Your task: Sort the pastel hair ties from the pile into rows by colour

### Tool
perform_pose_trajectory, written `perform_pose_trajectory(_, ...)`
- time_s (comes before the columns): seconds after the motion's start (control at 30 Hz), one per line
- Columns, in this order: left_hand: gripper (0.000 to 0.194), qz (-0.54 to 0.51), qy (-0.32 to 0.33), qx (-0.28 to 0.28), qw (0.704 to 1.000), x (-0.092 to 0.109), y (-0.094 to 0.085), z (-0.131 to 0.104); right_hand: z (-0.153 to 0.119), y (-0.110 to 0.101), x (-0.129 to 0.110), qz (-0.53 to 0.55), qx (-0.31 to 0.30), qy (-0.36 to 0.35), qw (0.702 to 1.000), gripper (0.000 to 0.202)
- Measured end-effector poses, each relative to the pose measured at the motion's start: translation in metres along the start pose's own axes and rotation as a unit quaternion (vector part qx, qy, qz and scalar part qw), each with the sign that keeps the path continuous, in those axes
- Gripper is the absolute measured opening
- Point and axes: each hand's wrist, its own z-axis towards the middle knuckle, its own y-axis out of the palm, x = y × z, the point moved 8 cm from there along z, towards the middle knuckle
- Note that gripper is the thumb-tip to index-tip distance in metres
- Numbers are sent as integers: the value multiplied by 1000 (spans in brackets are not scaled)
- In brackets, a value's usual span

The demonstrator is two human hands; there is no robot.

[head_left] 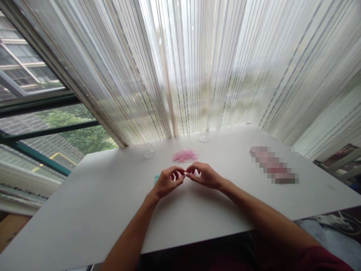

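Note:
My left hand (169, 179) and my right hand (205, 175) meet fingertip to fingertip above the middle of the white table. Each one pinches with thumb and forefinger. Whatever lies between the fingertips is too small to name. Just beyond the hands spreads a pile of small pink pieces (185, 155), thin and tangled, with some paler bits among them. Something teal (156, 178) shows at the outer edge of my left hand, mostly covered by it. More pink shows through the gap under my right fingers, its kind hidden.
On the white table (113, 210), a small clear round dish (204, 138) and a clear container (149, 151) stand towards the back. A blurred-out reddish object (274, 165) lies to the right. Striped sheer curtains (194, 75) hang along the far edge; a window is at left.

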Motion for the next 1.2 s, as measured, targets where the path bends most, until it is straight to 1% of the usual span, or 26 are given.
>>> perform_pose_trajectory(0.1, 14, 5, 3, -9, 1000, 2, 1, 0, 0, 1, 1, 1, -6, 0, 1000, 7)
perform_pose_trajectory(0.2, 13, 14, 5, -2, 1000, 4, 0, 0, 0, 1, 0, 2, -4, 5, 1000, 3)
perform_pose_trajectory(0.3, 13, 30, 9, -2, 999, 3, 1, 0, 0, 0, -2, 7, -3, 5, 1000, 3)
perform_pose_trajectory(0.5, 11, 105, 30, -26, 994, 2, 3, -2, 1, -1, -3, 11, -5, 7, 1000, 3)
perform_pose_trajectory(0.73, 19, 172, 26, -24, 984, 2, -4, -2, 0, -2, 0, -11, -7, 3, 1000, 4)
perform_pose_trajectory(0.87, 22, 169, 25, -26, 985, 1, -6, -1, 0, -2, 0, -21, -7, 4, 1000, 6)
perform_pose_trajectory(1.2, 15, 159, 14, -24, 987, -3, -12, -2, 1, 1, 0, -23, -1, 6, 1000, 5)
